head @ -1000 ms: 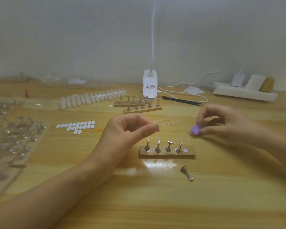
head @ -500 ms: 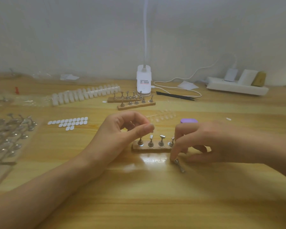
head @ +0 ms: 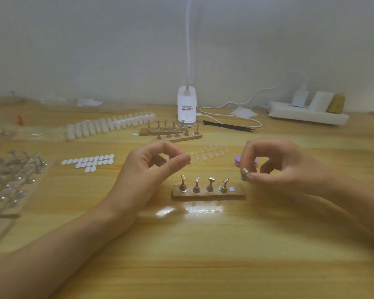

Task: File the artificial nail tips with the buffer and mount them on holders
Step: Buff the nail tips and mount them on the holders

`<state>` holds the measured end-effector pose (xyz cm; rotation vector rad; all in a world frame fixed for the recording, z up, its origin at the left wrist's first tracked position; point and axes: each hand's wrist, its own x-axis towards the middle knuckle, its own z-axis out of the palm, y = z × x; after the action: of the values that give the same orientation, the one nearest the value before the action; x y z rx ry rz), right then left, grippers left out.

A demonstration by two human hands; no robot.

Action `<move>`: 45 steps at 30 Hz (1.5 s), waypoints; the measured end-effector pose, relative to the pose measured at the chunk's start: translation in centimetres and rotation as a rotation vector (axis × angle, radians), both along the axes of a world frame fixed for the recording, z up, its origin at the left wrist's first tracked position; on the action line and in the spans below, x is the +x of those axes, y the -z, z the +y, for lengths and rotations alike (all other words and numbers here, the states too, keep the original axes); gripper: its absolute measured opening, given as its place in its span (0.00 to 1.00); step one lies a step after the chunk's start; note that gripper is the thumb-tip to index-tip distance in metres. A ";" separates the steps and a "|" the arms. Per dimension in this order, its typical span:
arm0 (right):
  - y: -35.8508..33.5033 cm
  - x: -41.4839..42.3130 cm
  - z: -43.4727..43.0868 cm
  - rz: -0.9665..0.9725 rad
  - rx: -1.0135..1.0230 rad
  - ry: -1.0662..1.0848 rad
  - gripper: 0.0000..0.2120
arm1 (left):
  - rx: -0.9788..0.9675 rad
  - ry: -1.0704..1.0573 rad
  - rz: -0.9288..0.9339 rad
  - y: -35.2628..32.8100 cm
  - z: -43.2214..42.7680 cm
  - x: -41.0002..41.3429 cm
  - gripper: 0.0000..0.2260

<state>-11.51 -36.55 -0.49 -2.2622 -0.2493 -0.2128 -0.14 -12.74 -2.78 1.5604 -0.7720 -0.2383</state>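
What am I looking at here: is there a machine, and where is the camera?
No machine: these are a person's two bare hands, filmed by one camera worn on the head, looking down at a light wooden table. The left hand pinches what seems a small clear nail tip. The right hand pinches a little silver metal holder. Between them lies a brown wooden strip with four such holders standing on it. Behind the right hand lies a round purple buffer. Further back: a row of white nail tips, white oval stickers, a white lamp base.
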 end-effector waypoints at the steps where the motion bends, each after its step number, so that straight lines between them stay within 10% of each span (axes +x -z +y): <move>1: 0.3 0.2 0.1 0.025 0.052 0.013 0.12 | 0.004 -0.004 0.001 0.0 0.0 0.0 0.09; 13: 1.2 0.6 0.4 0.114 -0.023 0.028 0.08 | 0.017 0.016 -0.035 0.0 0.1 0.0 0.08; 19: -1.4 0.5 2.5 -0.150 -0.070 -0.025 0.19 | 0.031 0.106 -0.070 -0.3 0.0 0.0 0.09; 35: -2.7 3.6 7.5 -0.413 -0.374 0.094 0.08 | 0.036 0.123 0.070 -1.0 0.8 1.3 0.10; 45: -1.9 2.6 7.6 -0.290 -0.389 0.197 0.12 | 0.314 0.173 -0.250 0.7 0.8 2.4 0.25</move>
<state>-8.95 -28.99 1.39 -2.6405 -0.2337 -0.6469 2.27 -11.95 -3.45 1.8431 -1.1094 -0.3062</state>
